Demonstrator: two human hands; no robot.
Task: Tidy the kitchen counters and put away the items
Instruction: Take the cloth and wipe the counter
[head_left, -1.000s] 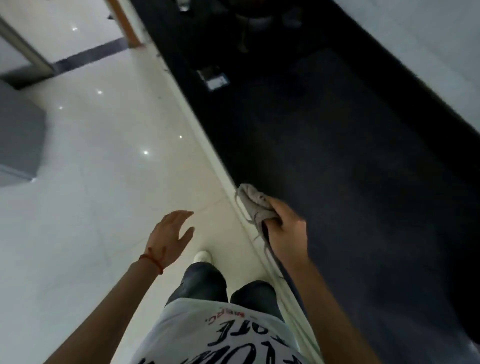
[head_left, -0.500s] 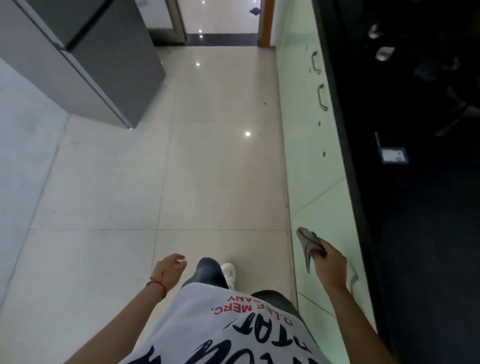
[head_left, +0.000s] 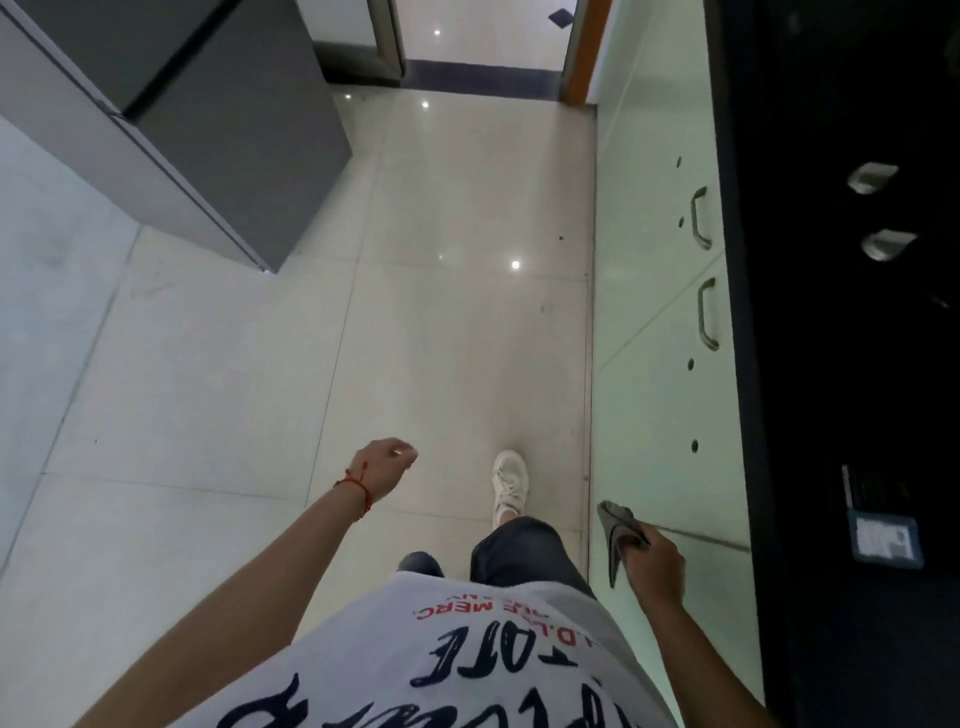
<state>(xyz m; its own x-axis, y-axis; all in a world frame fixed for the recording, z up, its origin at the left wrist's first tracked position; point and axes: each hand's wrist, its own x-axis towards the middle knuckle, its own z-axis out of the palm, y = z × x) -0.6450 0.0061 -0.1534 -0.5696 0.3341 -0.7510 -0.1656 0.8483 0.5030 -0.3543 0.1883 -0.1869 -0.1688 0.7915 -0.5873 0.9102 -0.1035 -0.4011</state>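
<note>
Pale tiled floor (head_left: 441, 332); dark counter (head_left: 852, 364) over light cabinet doors (head_left: 654, 415) along right side. Right hand (head_left: 655, 564) grips grey cloth (head_left: 615, 535), fingers curled round it, held just beside cabinet front, below counter edge. Left hand (head_left: 384, 467) over floor, fingers loosely curled, holding nothing. Grey fridge (head_left: 208, 119) upper left.

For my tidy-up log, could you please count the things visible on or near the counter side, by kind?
Grey cloth, in the right hand's grip: 1
Cabinet handles: 2
Shiny metal items on the dark counter: 2
Blue-edged flat item: 1
Total: 6
</note>
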